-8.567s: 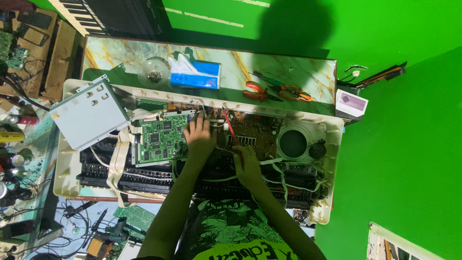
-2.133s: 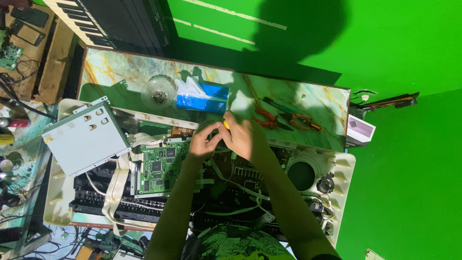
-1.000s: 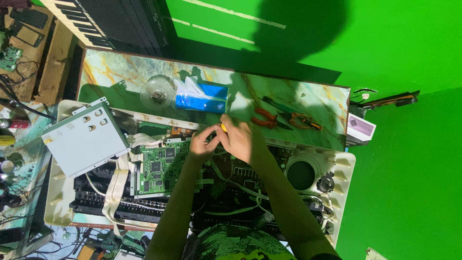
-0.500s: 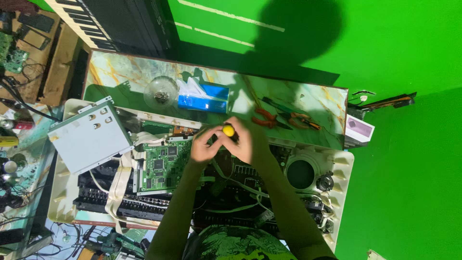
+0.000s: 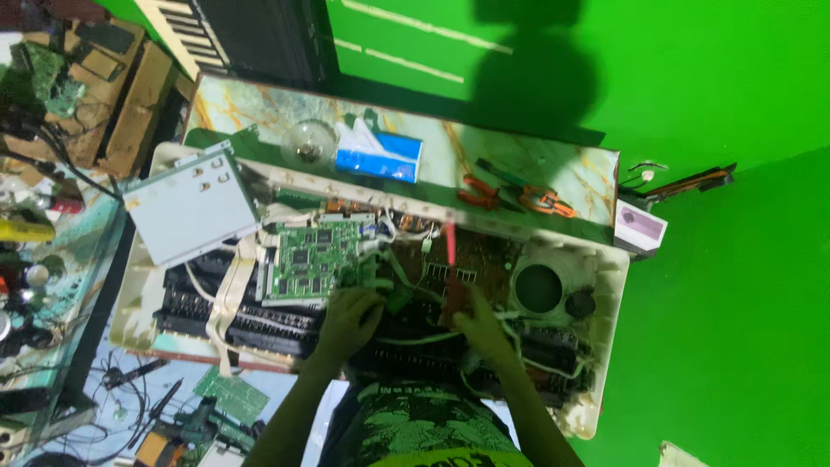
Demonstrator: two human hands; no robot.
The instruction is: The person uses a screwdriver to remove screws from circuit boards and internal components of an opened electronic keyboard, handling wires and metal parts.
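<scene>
1. Left hand (image 5: 348, 316) rests palm-down inside the opened cream plastic keyboard casing (image 5: 605, 346), fingers spread at the lower right corner of the green rectangular circuit board (image 5: 311, 264); can't tell if its grip holds anything.
2. Right hand (image 5: 478, 327) lies on the brown circuit board (image 5: 471, 259), fingers curled; grip contents hidden.
3. Red-handled tool (image 5: 450, 244) stands at 12 o'clock of right hand.
4. Orange-handled pliers (image 5: 519, 195) lie on the marble-pattern table (image 5: 259, 108), 12 o'clock of casing.
</scene>
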